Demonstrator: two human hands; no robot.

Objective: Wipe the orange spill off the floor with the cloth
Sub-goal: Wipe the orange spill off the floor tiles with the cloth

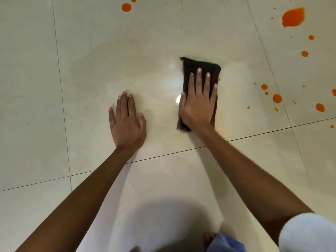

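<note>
A white sleeve (307, 231) sits nearest, on the right arm. The right hand (197, 108) presses the cloth (200, 64) with straight, spread fingers. The left hand (127, 122) lies flat on the floor (36, 106), fingers straight.

Bright, even light. Glare on glossy floor (91, 124) at centre. Soft shadow near. Motion blur on cloth (200, 66). Tile lines (61, 99) bow toward edges.

hands (127, 122) (197, 106) 2 | cloth (192, 66) 1 | orange spill spots (292, 17) over a dozen
</note>
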